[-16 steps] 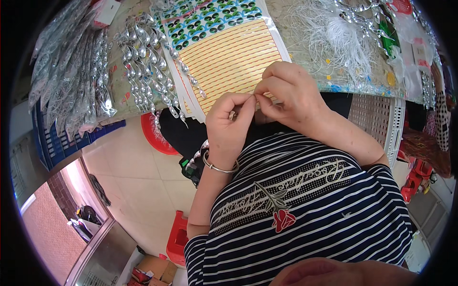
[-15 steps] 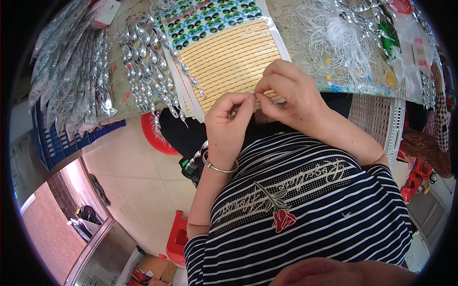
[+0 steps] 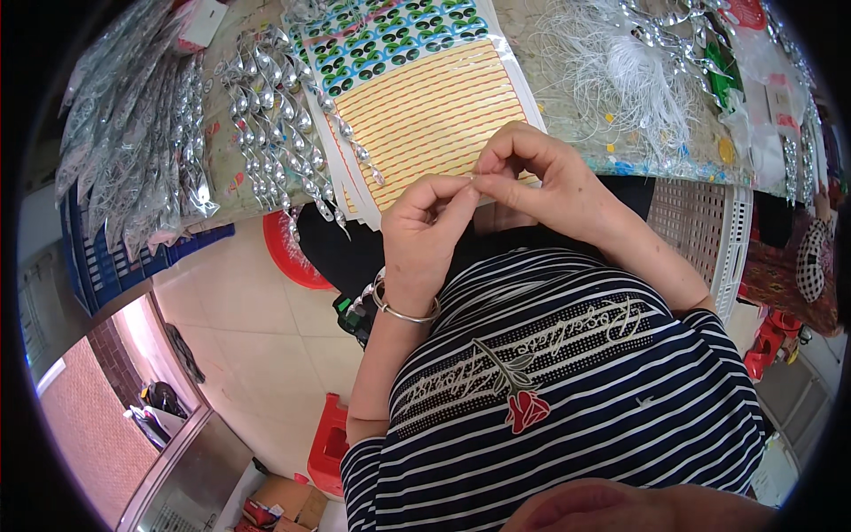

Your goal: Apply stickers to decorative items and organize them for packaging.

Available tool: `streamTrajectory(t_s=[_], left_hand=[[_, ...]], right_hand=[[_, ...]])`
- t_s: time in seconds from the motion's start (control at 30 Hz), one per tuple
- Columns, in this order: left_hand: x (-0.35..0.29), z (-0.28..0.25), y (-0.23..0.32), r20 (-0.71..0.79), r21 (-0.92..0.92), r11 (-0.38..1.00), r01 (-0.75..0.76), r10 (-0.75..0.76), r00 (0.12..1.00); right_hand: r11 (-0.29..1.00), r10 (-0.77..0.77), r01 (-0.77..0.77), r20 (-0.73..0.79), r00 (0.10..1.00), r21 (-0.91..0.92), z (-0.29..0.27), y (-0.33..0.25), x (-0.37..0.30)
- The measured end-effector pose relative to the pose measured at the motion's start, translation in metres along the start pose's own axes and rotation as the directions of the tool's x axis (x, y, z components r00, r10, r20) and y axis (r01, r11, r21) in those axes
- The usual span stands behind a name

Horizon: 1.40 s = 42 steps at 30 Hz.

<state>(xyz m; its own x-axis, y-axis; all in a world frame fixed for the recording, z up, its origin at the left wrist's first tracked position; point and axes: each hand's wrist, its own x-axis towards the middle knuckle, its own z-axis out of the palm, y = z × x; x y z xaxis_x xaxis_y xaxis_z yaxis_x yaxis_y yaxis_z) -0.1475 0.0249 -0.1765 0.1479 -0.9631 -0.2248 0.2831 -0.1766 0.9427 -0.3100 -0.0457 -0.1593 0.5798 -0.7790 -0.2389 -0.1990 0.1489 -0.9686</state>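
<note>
Fingertips together, my left hand and my right hand meet over the near edge of the table, each in a pinch. Whatever is between them is too small to make out; only a tiny pale speck shows. Beneath and beyond the hands lies a stack of sticker sheets, yellow with red wavy lines, and green and blue eye shapes at the far end. A silver twisted strip lies over its left side. Part of another shiny silver twist shows beside my left wrist, behind the bracelet.
Several silver spiral strips and a heap of bagged spirals cover the table's left. White threads lie at the right. Below the table stand a white plastic basket, a blue crate and a red stool.
My right hand has turned and dropped slightly, its thumb now straighter. My left hand has barely moved, and the fingertips still meet.
</note>
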Motion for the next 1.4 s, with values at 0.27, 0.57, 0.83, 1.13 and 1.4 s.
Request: streamTrajectory(t_s=[0.27, 0.57, 0.83, 1.13, 1.4], left_hand=[[-0.001, 0.000, -0.002, -0.010, 0.095, 0.995, 0.007, -0.006, 1.000], [-0.006, -0.009, 0.008, 0.082, 0.107, 0.985, 0.133, -0.142, 0.987], [-0.018, -0.028, 0.005, 0.135, 0.205, 0.929, 0.307, -0.338, 0.932], [-0.034, -0.041, -0.020, 0.251, 0.099, 0.976, 0.193, -0.212, 0.944], [-0.052, -0.084, -0.018, 0.117, 0.261, 0.929, 0.262, -0.300, 0.947]], right_hand=[[0.990, 0.018, -0.018, 0.004, 1.000, 0.140, 0.003, 0.001, 0.000], [0.882, 0.049, -0.075, 0.067, 0.997, 0.465, -0.006, -0.008, 0.009], [0.798, -0.035, 0.158, -0.216, 0.976, 0.581, -0.065, -0.022, 0.034], [0.934, -0.014, 0.061, -0.134, 0.991, 0.353, -0.039, -0.031, 0.034], [0.933, -0.089, 0.145, -0.180, 0.980, 0.330, -0.067, -0.035, 0.054]])
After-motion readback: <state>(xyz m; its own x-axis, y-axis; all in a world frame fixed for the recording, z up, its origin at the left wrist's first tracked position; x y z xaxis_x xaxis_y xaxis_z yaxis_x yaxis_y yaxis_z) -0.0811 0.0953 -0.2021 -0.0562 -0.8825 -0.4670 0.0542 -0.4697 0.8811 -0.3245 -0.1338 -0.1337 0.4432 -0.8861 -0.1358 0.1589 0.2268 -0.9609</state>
